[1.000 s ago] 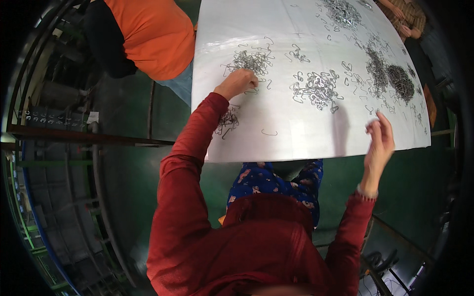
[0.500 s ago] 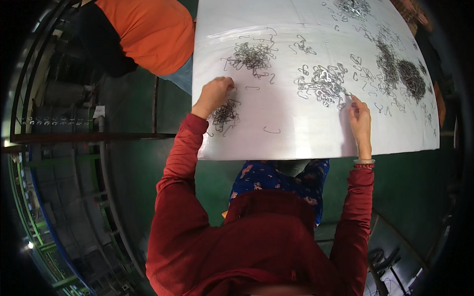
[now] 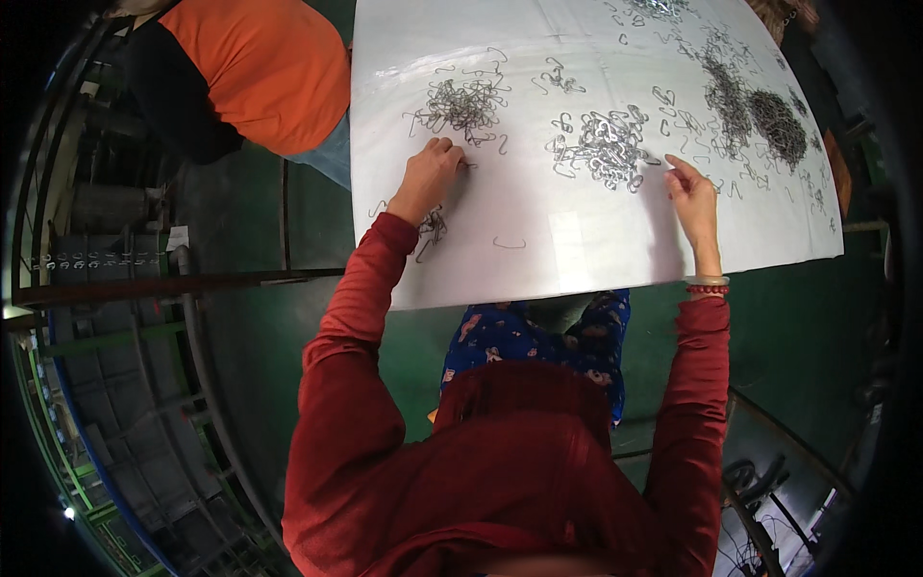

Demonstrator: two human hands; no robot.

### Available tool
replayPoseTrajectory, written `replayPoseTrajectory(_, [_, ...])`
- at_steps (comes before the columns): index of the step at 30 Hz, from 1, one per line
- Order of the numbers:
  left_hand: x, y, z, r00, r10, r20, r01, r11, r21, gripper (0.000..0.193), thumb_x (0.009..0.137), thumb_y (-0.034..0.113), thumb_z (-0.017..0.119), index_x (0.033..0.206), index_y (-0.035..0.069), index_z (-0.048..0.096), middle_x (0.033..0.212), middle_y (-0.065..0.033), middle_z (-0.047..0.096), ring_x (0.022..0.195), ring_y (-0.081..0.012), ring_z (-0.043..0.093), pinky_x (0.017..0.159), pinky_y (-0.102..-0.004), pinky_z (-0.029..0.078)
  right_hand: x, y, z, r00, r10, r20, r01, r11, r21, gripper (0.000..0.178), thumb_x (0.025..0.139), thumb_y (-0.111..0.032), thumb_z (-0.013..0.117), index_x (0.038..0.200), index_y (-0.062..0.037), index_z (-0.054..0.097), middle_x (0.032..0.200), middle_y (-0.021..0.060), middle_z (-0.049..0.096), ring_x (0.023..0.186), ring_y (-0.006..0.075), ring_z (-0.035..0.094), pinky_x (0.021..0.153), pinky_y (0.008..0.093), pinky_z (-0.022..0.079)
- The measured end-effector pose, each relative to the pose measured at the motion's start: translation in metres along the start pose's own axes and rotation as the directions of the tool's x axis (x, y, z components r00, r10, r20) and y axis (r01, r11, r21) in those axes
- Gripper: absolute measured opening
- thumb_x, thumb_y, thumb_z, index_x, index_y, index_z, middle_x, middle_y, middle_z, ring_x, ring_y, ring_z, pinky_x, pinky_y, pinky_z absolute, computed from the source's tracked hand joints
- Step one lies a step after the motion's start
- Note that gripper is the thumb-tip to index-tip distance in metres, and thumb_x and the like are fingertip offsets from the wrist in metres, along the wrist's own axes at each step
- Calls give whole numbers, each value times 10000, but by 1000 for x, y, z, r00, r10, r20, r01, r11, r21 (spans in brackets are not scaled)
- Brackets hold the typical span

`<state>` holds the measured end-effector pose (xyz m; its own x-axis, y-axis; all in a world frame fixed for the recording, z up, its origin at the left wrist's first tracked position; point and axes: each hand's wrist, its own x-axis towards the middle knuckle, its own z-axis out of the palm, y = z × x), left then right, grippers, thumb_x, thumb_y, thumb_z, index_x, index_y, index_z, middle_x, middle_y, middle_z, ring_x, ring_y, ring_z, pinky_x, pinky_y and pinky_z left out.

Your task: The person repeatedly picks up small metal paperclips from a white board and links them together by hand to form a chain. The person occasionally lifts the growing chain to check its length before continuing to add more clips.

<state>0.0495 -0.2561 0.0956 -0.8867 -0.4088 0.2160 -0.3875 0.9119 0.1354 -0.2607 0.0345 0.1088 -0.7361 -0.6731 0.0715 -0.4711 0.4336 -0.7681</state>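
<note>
Small S-shaped metal wire hooks lie in heaps on a white-covered table (image 3: 577, 260). My left hand (image 3: 430, 180) is closed at the fingertips on a single wire hook (image 3: 469, 166), just below the upper left heap (image 3: 463, 104). Under that wrist sits a smaller dark heap (image 3: 432, 227), partly hidden by the hand and sleeve. My right hand (image 3: 694, 197) hovers at the right edge of the shiny middle heap (image 3: 611, 149). Its index finger is stretched out and apart from the thumb, with nothing visible between them.
One loose hook (image 3: 510, 243) lies near the table's front edge. Dark heaps (image 3: 777, 130) and scattered hooks spread over the right side. Another person in an orange top (image 3: 260, 72) is at the table's left edge. A metal frame bar (image 3: 192, 288) runs at the left.
My left hand has moved right and closed on the lone hook. My right hand has let go of a hook beside the middle heap, its fingers parting. The whole view has shifted slightly.
</note>
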Motion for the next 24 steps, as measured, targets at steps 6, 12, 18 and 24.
replayPoseTrajectory(6, [-32, -15, -27, 974, -148, 172, 157, 987, -44, 66, 815, 103, 610, 862, 66, 637, 864, -96, 645, 886, -296, 624, 716, -433, 519, 8, 13, -18, 986, -165, -27, 160, 978, -138, 241, 865, -65, 629, 1092, -7, 683, 951, 198, 690, 821, 284, 678, 742, 349, 524])
replayPoseTrajectory(12, [-3, -14, -23, 984, -155, -85, 120, 939, -322, 132, 821, 141, 706, 926, 63, 720, 861, -109, 677, 767, -291, 647, 711, -363, 503, -4, 11, 37, 951, -301, 76, 310, 926, -216, 189, 784, -25, 698, 967, 24, 688, 881, 179, 624, 780, 328, 647, 719, 375, 517])
replayPoseTrajectory(18, [46, -10, 5, 993, -50, -104, 22, 965, -260, 84, 809, 123, 687, 857, 69, 731, 812, -98, 676, 754, -291, 640, 705, -372, 510, -1, 17, 37, 933, -351, 74, 359, 904, -232, 94, 797, -4, 682, 858, 37, 623, 818, 160, 594, 692, 306, 619, 654, 367, 505])
replayPoseTrajectory(24, [54, -6, 7, 999, 37, 24, -36, 998, -52, 97, 829, 154, 654, 864, 72, 691, 862, -85, 645, 801, -292, 633, 723, -395, 524, -18, -16, 24, 999, -36, 3, 36, 998, 58, 134, 922, -113, 601, 854, 3, 610, 668, 81, 586, 556, 192, 547, 553, 305, 451])
